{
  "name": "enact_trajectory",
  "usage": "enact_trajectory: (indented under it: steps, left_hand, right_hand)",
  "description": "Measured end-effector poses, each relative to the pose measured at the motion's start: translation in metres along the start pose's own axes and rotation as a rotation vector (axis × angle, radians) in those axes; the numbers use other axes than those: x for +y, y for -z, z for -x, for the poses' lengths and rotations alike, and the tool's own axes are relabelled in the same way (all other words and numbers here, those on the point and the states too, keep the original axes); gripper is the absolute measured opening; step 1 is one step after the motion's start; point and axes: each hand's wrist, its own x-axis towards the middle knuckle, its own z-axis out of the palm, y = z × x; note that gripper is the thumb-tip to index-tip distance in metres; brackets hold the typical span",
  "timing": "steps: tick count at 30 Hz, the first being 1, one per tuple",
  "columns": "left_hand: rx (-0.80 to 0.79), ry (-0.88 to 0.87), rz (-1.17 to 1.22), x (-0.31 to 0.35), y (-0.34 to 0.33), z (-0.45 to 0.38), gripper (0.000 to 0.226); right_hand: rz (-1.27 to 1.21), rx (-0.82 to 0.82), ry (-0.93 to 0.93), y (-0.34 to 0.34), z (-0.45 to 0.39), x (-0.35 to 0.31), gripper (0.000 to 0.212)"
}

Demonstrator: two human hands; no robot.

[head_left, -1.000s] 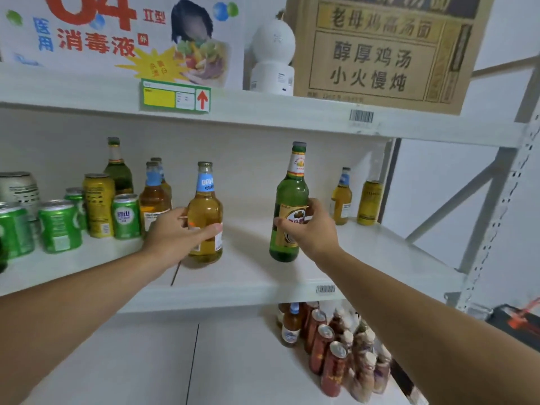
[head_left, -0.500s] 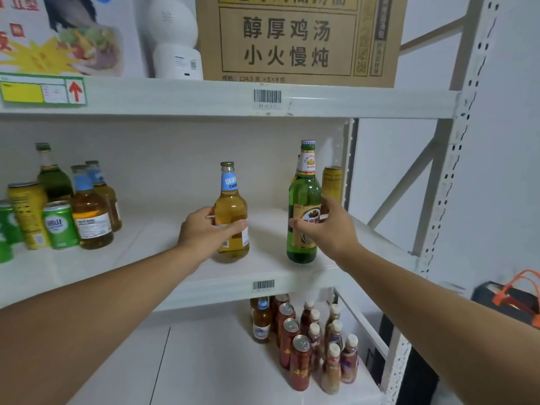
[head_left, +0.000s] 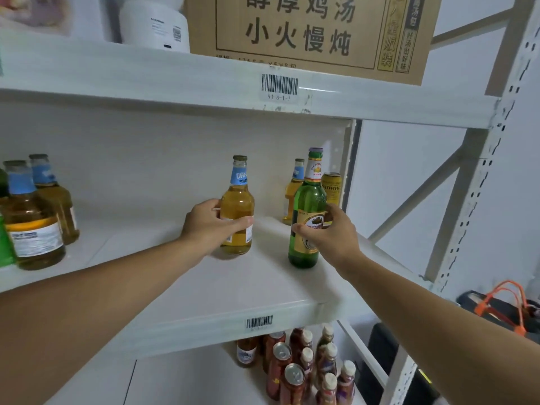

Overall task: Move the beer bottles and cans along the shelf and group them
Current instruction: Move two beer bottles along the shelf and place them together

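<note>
My left hand [head_left: 209,226] is wrapped around an amber beer bottle with a blue neck label [head_left: 237,200], which stands upright on the white middle shelf [head_left: 233,290]. My right hand [head_left: 330,233] grips a taller green beer bottle with a yellow label [head_left: 309,200], also upright, a short way to the right. Behind the green bottle stand another amber bottle [head_left: 293,188] and a gold can [head_left: 331,187] at the shelf's right end. Two more amber bottles [head_left: 32,217] stand at the far left.
A cardboard box [head_left: 309,30] and a white round device [head_left: 155,24] sit on the upper shelf. Several sauce bottles [head_left: 301,366] crowd the lower shelf. The rack's perforated upright [head_left: 479,182] is at the right, with an orange-handled bag [head_left: 508,305] beyond it.
Both hands have carried their bottles rightward along the shelf, toward the amber bottle and gold can at the right end. The view has swung right, so the cans at the left have dropped out of sight.
</note>
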Motion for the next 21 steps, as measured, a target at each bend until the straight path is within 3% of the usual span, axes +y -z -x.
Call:
enact_trajectory:
  steps: [4,8,12,21]
  left_hand:
    - [0.007,-0.008,-0.003,-0.012,0.002,-0.026,0.049]
    - [0.013,-0.007,-0.001,-0.022,0.003,-0.044,0.048]
    - [0.02,0.007,-0.031,-0.028,0.001,-0.059,0.047]
    - [0.041,0.073,0.058,-0.037,0.013,-0.091,0.073]
  right_hand:
    - [-0.027,0.008,-0.016,-0.021,-0.021,0.004,0.078]
    - [-0.038,0.001,-0.006,-0.04,-0.038,0.003,0.064]
    - [-0.018,-0.056,0.013,-0.064,-0.065,0.005,0.073]
    - [-0.015,-0.126,0.005,-0.123,-0.126,0.018,0.077]
